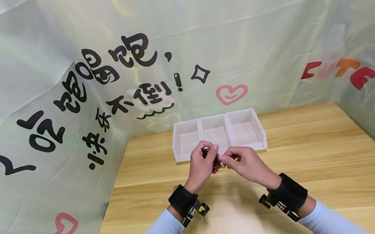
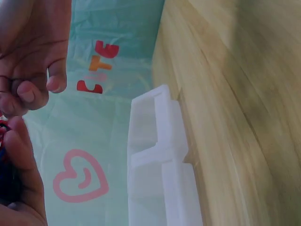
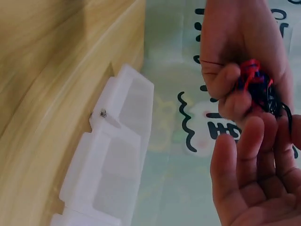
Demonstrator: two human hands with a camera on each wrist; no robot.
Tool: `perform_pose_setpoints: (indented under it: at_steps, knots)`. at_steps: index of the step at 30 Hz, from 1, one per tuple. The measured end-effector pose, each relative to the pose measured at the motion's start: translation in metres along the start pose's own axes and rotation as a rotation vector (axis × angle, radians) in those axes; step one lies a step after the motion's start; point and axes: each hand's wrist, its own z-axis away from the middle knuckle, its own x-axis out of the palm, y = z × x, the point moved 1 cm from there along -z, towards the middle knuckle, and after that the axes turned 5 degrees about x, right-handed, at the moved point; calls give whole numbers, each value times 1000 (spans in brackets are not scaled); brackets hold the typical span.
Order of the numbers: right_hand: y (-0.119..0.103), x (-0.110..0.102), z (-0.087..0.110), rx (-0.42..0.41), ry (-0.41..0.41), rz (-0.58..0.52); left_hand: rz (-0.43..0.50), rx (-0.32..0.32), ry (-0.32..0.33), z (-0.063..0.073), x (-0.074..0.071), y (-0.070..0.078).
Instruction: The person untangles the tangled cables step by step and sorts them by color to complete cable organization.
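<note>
Fingers partly hide the tangled red-and-black wire bundle [image 1: 216,165], gripped in the left hand [image 1: 200,165] on my remote feed, while the right hand [image 1: 250,163] pinches a strand. My right-wrist view shows that black strand [image 3: 288,112] trailing between fingertips; my left-wrist view crops the bundle. Just beyond the grip, a white three-compartment tray [image 1: 229,128] shows pale floors, its middle section partly covered.

A tangled bundle of thin red, black and dark-blue cords [image 1: 216,165] is sitting bunched in the left hand [image 1: 201,163], at five o'clock from the head view's middle; one black strand [image 3: 288,113] is trailing toward the right hand [image 1: 245,162].
</note>
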Motion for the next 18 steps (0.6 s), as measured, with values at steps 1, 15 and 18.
perform_pose_setpoints:
  at_steps: [1, 15, 18]
  knots:
    - [1, -2, 1, 20, -16, -12, -19, -4, -12, 0, -1, 0]
    - [7, -22, 6, -191, 159, 314, -289, -7, -40, -7, -10, -2]
    - [-4, -18, 7, -288, 139, 449, -341, 15, -31, -7, -8, -3]
